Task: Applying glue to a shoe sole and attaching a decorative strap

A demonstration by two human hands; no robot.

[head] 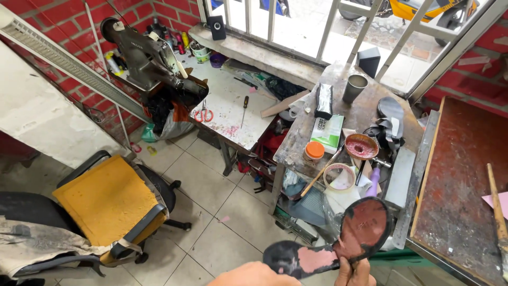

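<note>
A worn black shoe sole [344, 238] with patches of pink-red glue residue is held up over the tiled floor at the bottom of the view. The fingers of my right hand [353, 273] pinch it at the narrow waist from below. My left hand [254, 276] shows only as a strip of skin at the bottom edge, just under the sole's heel end. The frame edge hides whether it grips. The wide front of the sole points up and right, toward the cluttered workbench [304, 132].
The workbench carries a metal cup [354, 87], an orange-lidded jar [314, 150], a glue-stained bowl [361, 146], a tape roll [339, 177] and a purple bottle [373, 181]. A sewing machine [145, 55] and scissors [203, 115] are at the left. A yellow-cushioned chair [108, 198] stands lower left, a rusty table [460, 180] at right.
</note>
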